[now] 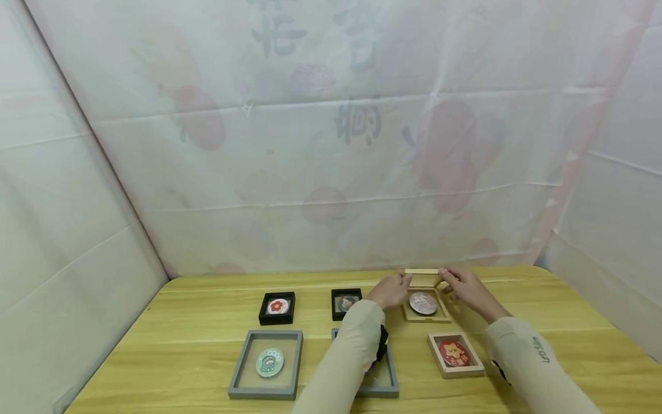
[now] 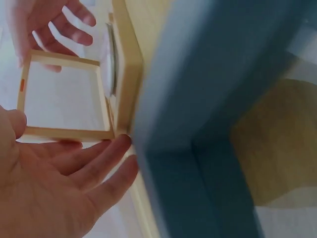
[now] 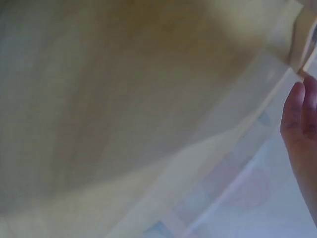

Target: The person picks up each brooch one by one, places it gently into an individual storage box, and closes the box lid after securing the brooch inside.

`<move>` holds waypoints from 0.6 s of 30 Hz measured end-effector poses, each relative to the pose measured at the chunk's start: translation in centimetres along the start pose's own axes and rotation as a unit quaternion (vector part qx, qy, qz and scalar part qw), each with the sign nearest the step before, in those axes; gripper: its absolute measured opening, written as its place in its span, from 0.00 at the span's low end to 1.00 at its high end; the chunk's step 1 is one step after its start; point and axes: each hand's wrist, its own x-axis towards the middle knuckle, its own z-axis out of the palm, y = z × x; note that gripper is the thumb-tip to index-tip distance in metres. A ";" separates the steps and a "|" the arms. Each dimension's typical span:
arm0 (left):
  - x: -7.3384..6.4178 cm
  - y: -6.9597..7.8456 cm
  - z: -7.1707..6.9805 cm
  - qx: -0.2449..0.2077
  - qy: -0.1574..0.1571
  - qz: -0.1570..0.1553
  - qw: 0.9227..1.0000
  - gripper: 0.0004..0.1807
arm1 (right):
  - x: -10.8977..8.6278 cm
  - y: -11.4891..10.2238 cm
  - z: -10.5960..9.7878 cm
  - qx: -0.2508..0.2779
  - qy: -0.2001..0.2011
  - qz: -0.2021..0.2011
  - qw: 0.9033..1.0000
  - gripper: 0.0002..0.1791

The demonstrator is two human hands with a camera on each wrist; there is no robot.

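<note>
At the back right of the table lies a light-wood display frame [image 1: 427, 317], hinged open, with a round purplish badge [image 1: 423, 303] in its base. Its upper half, a square wooden lid with a clear pane [image 2: 64, 133], stands raised from the base. My left hand [image 1: 389, 291] pinches the lid's left side, thumb on the rim and fingers along its edge in the left wrist view. Across from it, my right hand [image 1: 469, 292] holds the lid's right corner with thumb and fingers. The right wrist view catches only some fingers [image 3: 294, 111] at its edge.
Two small black frames [image 1: 262, 310] with badges stand left of the hands. Nearer lie a grey frame [image 1: 238, 368] with a green badge, another grey frame [image 1: 392, 374] partly under my left sleeve, and a pale frame [image 1: 437, 356] with a red badge. Fabric walls [image 1: 310, 230] enclose the table.
</note>
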 end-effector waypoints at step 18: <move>-0.6 -0.6 -1.1 0.071 -0.070 0.000 0.995 0.35 | -0.1 0.6 -1.2 0.029 -0.118 0.027 0.992 0.21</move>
